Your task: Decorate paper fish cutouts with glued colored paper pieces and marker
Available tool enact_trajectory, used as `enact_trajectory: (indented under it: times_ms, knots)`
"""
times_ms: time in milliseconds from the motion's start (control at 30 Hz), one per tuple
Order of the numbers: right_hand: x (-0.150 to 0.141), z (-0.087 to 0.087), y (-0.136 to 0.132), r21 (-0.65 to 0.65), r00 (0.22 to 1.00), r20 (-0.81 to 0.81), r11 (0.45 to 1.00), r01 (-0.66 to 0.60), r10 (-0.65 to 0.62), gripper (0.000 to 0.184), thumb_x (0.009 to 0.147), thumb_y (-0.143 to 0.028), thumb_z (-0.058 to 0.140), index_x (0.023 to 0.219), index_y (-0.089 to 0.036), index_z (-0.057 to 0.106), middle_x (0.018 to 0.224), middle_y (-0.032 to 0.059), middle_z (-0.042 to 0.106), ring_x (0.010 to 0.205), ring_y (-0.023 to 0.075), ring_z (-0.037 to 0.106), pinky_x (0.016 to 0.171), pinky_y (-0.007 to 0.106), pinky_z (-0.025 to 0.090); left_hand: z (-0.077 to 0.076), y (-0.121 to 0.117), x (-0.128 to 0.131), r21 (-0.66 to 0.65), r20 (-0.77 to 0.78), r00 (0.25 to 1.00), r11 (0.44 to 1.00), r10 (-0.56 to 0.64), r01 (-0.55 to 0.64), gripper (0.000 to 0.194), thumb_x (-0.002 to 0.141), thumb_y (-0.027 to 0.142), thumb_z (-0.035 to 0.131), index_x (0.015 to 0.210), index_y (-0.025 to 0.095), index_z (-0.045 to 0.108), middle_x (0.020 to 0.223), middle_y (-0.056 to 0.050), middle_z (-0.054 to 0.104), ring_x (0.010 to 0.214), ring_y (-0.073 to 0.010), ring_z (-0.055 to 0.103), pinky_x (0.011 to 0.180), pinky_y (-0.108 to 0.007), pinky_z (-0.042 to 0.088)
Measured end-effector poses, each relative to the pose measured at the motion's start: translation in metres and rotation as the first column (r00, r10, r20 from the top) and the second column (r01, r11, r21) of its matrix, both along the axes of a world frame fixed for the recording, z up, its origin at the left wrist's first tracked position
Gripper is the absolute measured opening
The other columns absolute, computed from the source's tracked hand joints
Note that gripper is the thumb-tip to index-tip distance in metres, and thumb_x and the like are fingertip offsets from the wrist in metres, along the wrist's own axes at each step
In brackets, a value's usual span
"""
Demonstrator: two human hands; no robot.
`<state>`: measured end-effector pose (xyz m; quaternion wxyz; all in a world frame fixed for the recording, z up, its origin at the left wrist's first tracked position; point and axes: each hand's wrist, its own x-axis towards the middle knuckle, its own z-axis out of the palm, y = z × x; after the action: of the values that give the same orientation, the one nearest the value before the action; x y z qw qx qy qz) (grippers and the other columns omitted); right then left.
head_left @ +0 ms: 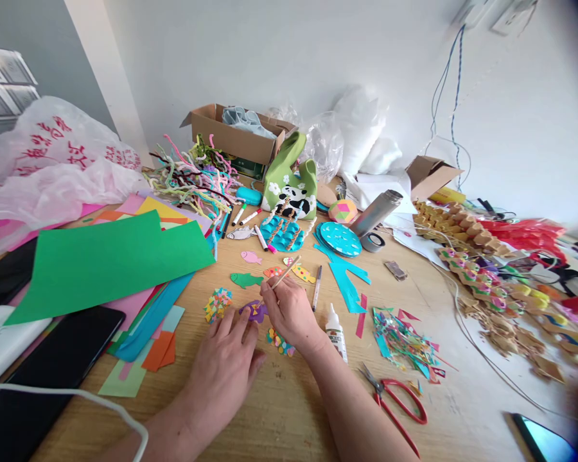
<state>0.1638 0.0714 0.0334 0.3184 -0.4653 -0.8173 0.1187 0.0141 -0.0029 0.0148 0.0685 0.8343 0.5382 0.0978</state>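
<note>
My right hand (289,308) pinches a thin wooden stick (289,269), which slants up and to the right. Beneath its fingers lies a purple paper fish (256,312) with yellow bits on it. My left hand (231,353) rests flat, its fingertips at the lower edge of that fish. Small colourful paper pieces sit in a pile (218,304) to the left and another pile (280,342) by my right wrist. Just beyond are a green paper fish (246,280), a pink one (251,257) and a spotted yellow one (303,274).
A white glue bottle (336,333) and red-handled scissors (399,401) lie right of my right arm, near paper scraps (404,340). Coloured paper sheets (110,263) and a black phone (58,378) are at left. A panda bag (291,186) and a metal flask (378,212) stand behind.
</note>
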Motion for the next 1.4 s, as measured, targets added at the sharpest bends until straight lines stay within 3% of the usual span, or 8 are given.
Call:
enact_trajectory:
  times_ms: [1233,1400]
  knots:
    - [-0.0007,0.0003,0.0001,-0.023,1.000,0.015,1.000,0.001,-0.001,0.030,0.100,-0.022,0.037,0.071,-0.023,0.044,0.066,0.0038,0.060,0.065,0.0186,0.056,0.064,0.030,0.040,0.0016,0.0009,0.0006,-0.010,-0.009,1.000,1.000,0.001,-0.001,0.037,0.090,0.028,0.059,0.124,0.014,0.065,0.138,-0.013,0.060,0.128,-0.0363,0.051,0.104,-0.053,0.045]
    - [-0.0010,0.0007,0.0002,-0.029,1.000,0.008,1.000,0.001,0.000,0.031,0.100,-0.022,0.037,0.070,-0.023,0.044,0.066,0.0033,0.059,0.063,0.0179,0.055,0.063,0.030,0.040,-0.0032,0.0016,-0.0003,0.031,0.019,1.000,0.999,-0.010,0.009,0.044,0.090,0.028,0.061,0.130,0.011,0.060,0.136,-0.015,0.061,0.126,-0.0355,0.051,0.105,-0.052,0.045]
